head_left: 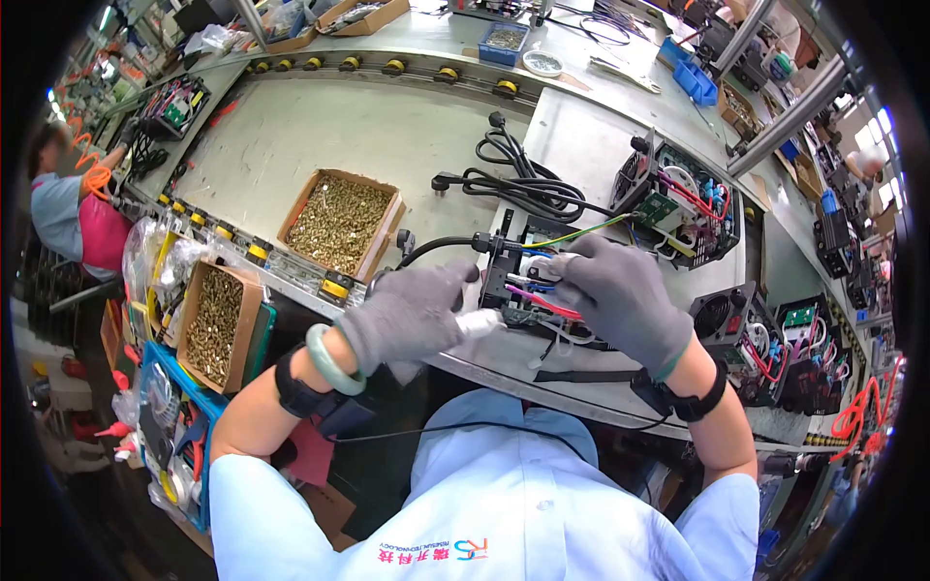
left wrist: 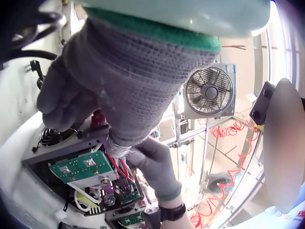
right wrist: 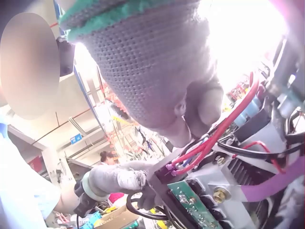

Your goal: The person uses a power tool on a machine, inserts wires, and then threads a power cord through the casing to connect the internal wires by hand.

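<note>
Both hands wear grey knit gloves and work at an open-cased electrical unit [head_left: 497,274] with a black end panel. My left hand [head_left: 412,308] grips the panel, its white-taped thumb [head_left: 480,323] along the near side; in the right wrist view that left hand [right wrist: 116,179] is right at the panel edge. Over the wiring, my right hand [head_left: 625,298] is bent down and pinches a wire among blue and white leads; its fingertips partly hide it. Red wires [right wrist: 205,148] rise beside the right fingers, near a green circuit board [right wrist: 193,202]. A black power cord [head_left: 441,244] enters the panel.
A carton of brass-coloured fasteners [head_left: 339,223] stands left on the bench, a second carton [head_left: 221,324] beyond the bench edge. Coiled black cable [head_left: 528,184] lies behind the unit. Similar open units [head_left: 678,203] stand to the right. Another person [head_left: 73,218] is at far left.
</note>
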Tool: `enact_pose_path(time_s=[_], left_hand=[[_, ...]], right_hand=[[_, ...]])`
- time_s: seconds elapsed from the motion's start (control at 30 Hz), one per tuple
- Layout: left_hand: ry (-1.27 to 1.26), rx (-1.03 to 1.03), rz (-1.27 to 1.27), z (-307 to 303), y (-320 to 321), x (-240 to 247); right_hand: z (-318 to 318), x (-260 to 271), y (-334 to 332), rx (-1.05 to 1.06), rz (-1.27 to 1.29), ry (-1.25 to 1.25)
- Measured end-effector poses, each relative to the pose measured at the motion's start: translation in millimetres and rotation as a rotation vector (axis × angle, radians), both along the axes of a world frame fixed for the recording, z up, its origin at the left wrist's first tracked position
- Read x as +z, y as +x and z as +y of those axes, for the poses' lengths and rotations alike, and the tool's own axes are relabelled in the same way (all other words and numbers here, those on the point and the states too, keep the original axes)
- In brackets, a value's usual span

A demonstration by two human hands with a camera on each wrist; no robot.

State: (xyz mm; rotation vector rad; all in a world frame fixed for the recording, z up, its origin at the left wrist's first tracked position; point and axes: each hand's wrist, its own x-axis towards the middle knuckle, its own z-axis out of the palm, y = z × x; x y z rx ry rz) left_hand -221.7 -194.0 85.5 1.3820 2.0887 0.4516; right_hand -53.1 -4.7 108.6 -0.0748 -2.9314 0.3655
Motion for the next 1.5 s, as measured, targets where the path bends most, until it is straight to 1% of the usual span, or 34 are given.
enact_pose_path(time_s=[0.03,0.1,0.17,0.2,0.23,0.27,0.4,0.47,0.5,0.57,0.67,0.8,0.9,0.97,1.0,1.03,1.1,1.13,1.17,1.23,1.27,1.3,1.37,1.4,1.47,1.5], left_hand=[[0.000,0.008,-0.001,-3.3,-2.3,-2.7],[0.097,0.034,0.007,-5.9,-4.4,-3.7],[0.102,0.006,-0.009,4.8,5.9,4.7],[0.082,0.017,0.080,11.3,11.0,5.8],[0.061,0.027,0.167,14.3,13.5,6.6],[0.139,-0.009,0.304,15.1,12.6,-4.1],[0.053,-0.047,0.331,13.1,12.1,-2.7],[-0.084,-0.027,0.257,14.0,13.9,2.8],[-0.086,-0.023,0.258,15.1,15.7,1.5],[-0.047,-0.050,0.374,18.4,21.9,-2.4],[-0.104,-0.015,0.383,23.6,24.9,-2.9],[-0.061,-0.030,0.385,24.1,24.0,-4.8],[-0.106,-0.017,0.363,22.8,19.4,3.3],[-0.082,-0.137,0.183,21.1,9.5,18.9],[-0.152,-0.151,0.153,24.2,2.3,32.2],[-0.146,-0.128,0.279,25.3,-5.0,33.4],[0.030,0.053,0.100,26.7,-21.0,53.6],[0.145,0.128,0.039,28.5,-33.6,44.3],[0.165,0.036,0.100,32.5,-50.7,36.1],[0.085,-0.127,-0.249,41.2,-82.0,-2.1],[-0.092,-0.108,-0.410,47.3,-83.5,-2.6],[-0.188,-0.103,-0.430,54.0,-82.4,-3.2],[-0.190,-0.166,-0.505,62.2,-91.3,-9.8],[-0.199,-0.183,-0.498,64.7,-96.0,-13.7],[-0.155,-0.351,-0.390,73.8,-96.3,-9.2],[-0.185,-0.305,-0.274,74.6,-90.4,-5.9]], right_hand=[[1.1,2.1,4.2,-0.062,0.003,0.051],[1.0,-3.2,5.4,-0.058,0.031,0.059],[-1.5,-8.1,-0.8,-0.013,0.141,0.041],[-2.7,-12.3,-6.6,-0.011,0.145,0.042],[-3.8,-17.2,-13.3,0.024,0.111,0.098],[-4.0,-20.1,-16.5,0.059,0.075,0.154],[-1.9,-20.2,-12.9,0.099,0.074,0.136],[-4.7,-16.0,-11.3,0.097,0.025,0.182],[-4.5,-17.2,-13.1,0.101,0.027,0.180],[-4.8,-21.6,-13.7,0.121,0.066,0.174],[-9.6,-26.8,-22.1,0.101,0.064,0.169],[-7.0,-30.8,-23.2,0.120,0.084,0.155],[-7.5,-27.6,-21.6,0.128,0.071,0.186],[-6.8,-28.0,-14.4,0.091,0.073,0.139],[-5.8,-25.2,-10.7,0.088,0.116,0.123],[-6.2,-18.7,-5.2,0.095,0.123,0.132],[-8.5,-4.4,7.9,-0.022,0.239,-0.025],[-6.6,-4.2,12.9,-0.059,0.238,-0.038],[-6.6,-5.6,17.3,-0.058,0.246,-0.038],[-5.9,-10.1,23.9,-0.142,0.164,-0.060],[-5.0,-15.7,26.1,-0.115,0.241,-0.070],[-6.7,-16.4,27.9,-0.116,0.274,-0.068],[-7.6,-21.8,32.3,-0.114,0.313,-0.112],[-8.2,-23.0,33.3,-0.134,0.319,-0.113],[-9.5,-22.8,37.5,-0.118,0.325,-0.145],[-9.0,-21.7,40.0,-0.151,0.332,-0.136]])
